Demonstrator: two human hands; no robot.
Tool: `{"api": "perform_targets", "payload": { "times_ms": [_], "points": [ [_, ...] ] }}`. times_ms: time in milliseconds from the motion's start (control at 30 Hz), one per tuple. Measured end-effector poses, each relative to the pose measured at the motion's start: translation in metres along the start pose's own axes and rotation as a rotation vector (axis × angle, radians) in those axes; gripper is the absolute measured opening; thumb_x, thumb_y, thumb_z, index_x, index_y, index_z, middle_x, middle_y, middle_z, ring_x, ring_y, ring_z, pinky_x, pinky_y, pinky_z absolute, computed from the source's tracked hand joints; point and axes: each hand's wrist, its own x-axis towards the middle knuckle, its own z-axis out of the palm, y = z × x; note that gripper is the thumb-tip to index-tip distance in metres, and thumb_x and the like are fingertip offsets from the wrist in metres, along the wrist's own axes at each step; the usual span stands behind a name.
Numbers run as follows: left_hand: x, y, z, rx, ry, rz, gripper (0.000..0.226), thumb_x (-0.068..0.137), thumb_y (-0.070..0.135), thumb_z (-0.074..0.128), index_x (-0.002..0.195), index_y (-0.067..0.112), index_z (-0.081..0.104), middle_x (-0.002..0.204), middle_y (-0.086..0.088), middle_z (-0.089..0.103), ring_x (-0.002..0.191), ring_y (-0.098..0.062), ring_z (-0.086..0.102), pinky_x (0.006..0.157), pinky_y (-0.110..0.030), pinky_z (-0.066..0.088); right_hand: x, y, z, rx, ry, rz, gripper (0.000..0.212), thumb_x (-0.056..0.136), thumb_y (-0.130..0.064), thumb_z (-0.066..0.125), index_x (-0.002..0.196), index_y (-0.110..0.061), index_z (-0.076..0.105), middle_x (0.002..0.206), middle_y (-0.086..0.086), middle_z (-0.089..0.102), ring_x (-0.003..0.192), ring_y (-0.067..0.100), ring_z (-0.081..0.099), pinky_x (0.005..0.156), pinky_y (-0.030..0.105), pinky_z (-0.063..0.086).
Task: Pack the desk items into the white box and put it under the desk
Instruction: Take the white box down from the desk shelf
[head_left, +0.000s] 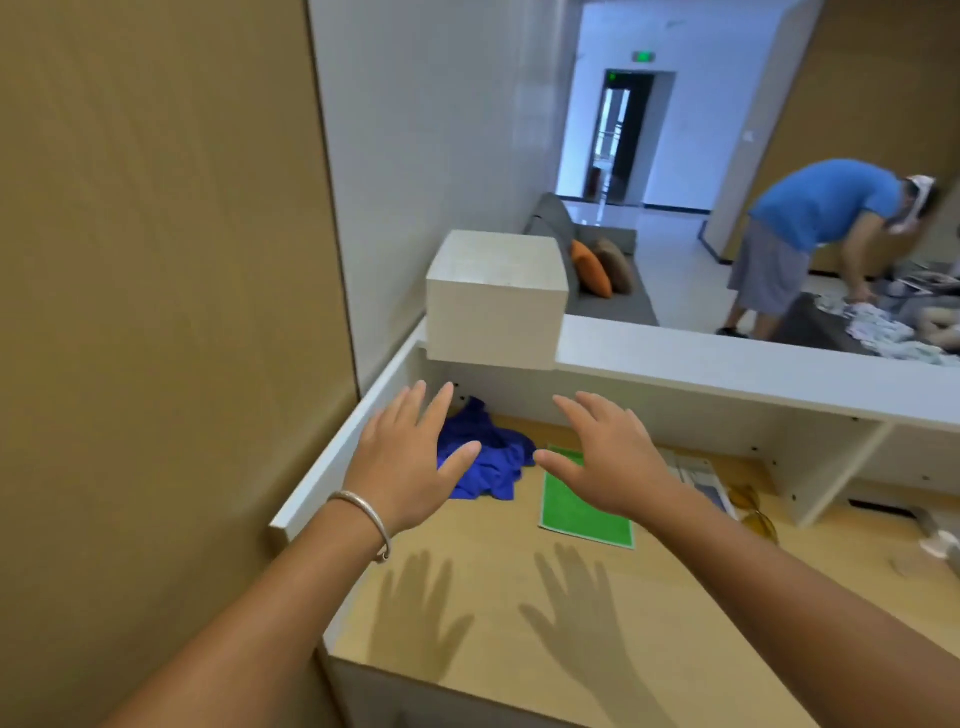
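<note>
A closed white box stands on the white raised ledge at the desk's far left corner. Below it on the wooden desk lie a crumpled blue cloth, a green booklet, a folded newspaper and yellow-tinted glasses. My left hand, with a silver bracelet on the wrist, hovers open over the desk in front of the cloth. My right hand hovers open above the booklet's top. Both are raised below the box, fingers spread, holding nothing.
A tan wall panel closes off the left side. Beyond the ledge are a grey sofa with orange and brown cushions and a person in a blue shirt bending over. Small white objects lie at the desk's right edge.
</note>
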Motion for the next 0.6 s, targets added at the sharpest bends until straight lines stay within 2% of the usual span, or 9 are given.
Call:
{"api": "perform_targets", "payload": {
  "times_ms": [133, 367, 433, 533, 600],
  "points": [
    [0.028, 0.005, 0.026, -0.014, -0.072, 0.078, 0.074, 0.093, 0.062, 0.031, 0.154, 0.029, 0.004, 0.163, -0.002, 0.005, 0.149, -0.02, 0.002, 0.12, -0.042, 0.011, -0.002, 0.032, 0.014, -0.033, -0.024, 0.123, 0.078, 0.087, -0.066, 0.045, 0.152, -0.028, 0.023, 0.158, 0.005, 0.026, 0.146, 0.021, 0.018, 0.119, 0.049, 0.014],
    [0.057, 0.019, 0.077, -0.033, -0.18, 0.1, 0.077, 0.092, 0.061, 0.035, 0.154, 0.026, 0.005, 0.162, -0.005, 0.007, 0.149, -0.021, 0.005, 0.12, -0.044, 0.014, -0.01, 0.08, 0.038, -0.036, -0.084, 0.235, 0.08, 0.087, -0.067, 0.045, 0.152, -0.026, 0.024, 0.158, 0.005, 0.026, 0.146, 0.022, 0.019, 0.118, 0.049, 0.018],
    [0.068, 0.024, 0.076, -0.072, -0.107, 0.124, 0.082, 0.09, 0.055, 0.05, 0.154, 0.021, 0.012, 0.161, -0.01, 0.012, 0.148, -0.025, 0.013, 0.118, -0.045, 0.019, -0.013, 0.09, 0.04, -0.034, -0.072, 0.25, 0.08, 0.087, -0.067, 0.045, 0.151, -0.026, 0.025, 0.157, 0.005, 0.028, 0.145, 0.022, 0.021, 0.117, 0.048, 0.019],
    [0.102, 0.034, 0.054, -0.133, 0.156, 0.182, 0.089, 0.081, 0.039, 0.069, 0.151, 0.011, 0.021, 0.156, -0.017, 0.022, 0.142, -0.033, 0.025, 0.114, -0.048, 0.028, -0.013, 0.104, 0.042, -0.004, -0.061, 0.269, 0.079, 0.087, -0.066, 0.047, 0.151, -0.025, 0.026, 0.157, 0.005, 0.029, 0.145, 0.022, 0.022, 0.118, 0.049, 0.019],
    [0.138, 0.044, 0.03, -0.134, 0.31, 0.202, 0.092, 0.077, 0.035, 0.073, 0.15, 0.01, 0.022, 0.155, -0.018, 0.024, 0.141, -0.034, 0.025, 0.115, -0.047, 0.026, -0.013, 0.111, 0.041, 0.016, -0.043, 0.274, 0.079, 0.087, -0.067, 0.046, 0.151, -0.025, 0.027, 0.156, 0.003, 0.03, 0.145, 0.021, 0.023, 0.117, 0.05, 0.019]
  ]
}}
